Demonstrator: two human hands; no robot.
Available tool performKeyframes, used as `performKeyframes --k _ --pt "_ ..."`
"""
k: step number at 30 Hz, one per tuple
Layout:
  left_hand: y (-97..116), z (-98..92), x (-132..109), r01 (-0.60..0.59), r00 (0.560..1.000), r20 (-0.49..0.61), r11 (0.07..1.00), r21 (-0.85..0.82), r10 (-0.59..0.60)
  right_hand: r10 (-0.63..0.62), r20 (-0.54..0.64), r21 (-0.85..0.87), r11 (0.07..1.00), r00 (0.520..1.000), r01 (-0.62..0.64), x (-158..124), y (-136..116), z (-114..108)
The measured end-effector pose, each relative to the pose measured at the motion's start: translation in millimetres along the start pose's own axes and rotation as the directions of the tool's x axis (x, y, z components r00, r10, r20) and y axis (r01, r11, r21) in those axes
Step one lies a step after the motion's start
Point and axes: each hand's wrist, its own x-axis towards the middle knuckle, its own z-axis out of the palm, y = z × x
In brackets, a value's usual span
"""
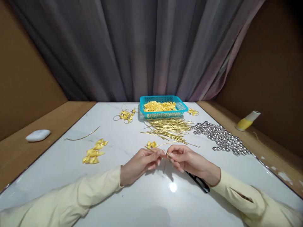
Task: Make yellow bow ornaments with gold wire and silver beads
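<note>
My left hand [142, 164] and my right hand [187, 160] meet over the white table [132, 201], fingertips almost touching. Both are pinched on a thin gold wire tie [167, 154] held between them. A small yellow ribbon bow [151, 144] lies just beyond my left fingertips, at the end of a gold wire. A heap of gold wire ties [169, 127] lies further back. Behind it a blue basket [163, 100] holds many yellow bows.
A pile of silver beads [221, 138] lies to the right. Several yellow bows [94, 152] and a lone gold wire [82, 136] lie left; bows with wire loops [126, 115] sit near the basket. Black scissors [200, 183] lie under my right wrist. A white case [38, 135] and a yellow spool [247, 121] rest on the wooden side ledges.
</note>
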Motion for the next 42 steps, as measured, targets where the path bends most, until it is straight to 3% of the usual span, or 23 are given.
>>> performKeyframes --k 6,14,20,25,42 --pt "-7.4 -7.9 3.2 0.054 0.997 -0.046 0.973 -0.224 -0.066 -0.018 0.082 0.009 1.0 0.996 0.017 -0.1 0.9 -2.4" --pt "-5.8 -10.3 6.9 0.079 0.997 0.021 0.85 -0.521 -0.08 -0.008 0.044 0.067 0.998 0.999 0.005 4.2 4.0 -6.6" --pt "-6.9 -11.5 9.4 0.056 0.998 0.03 0.865 -0.499 -0.048 -0.006 0.015 0.05 0.999 1.0 0.006 2.8 1.8 -3.4" --pt "-3.7 -10.4 9.8 0.084 0.995 -0.005 0.864 -0.497 -0.1 -0.008 -0.007 0.053 0.999 1.0 0.008 5.2 1.7 -8.1" --pt "-4.3 -12.7 10.2 0.181 0.982 0.05 0.846 -0.501 -0.181 -0.009 -0.013 0.02 1.0 1.0 0.009 2.2 0.2 -6.2"
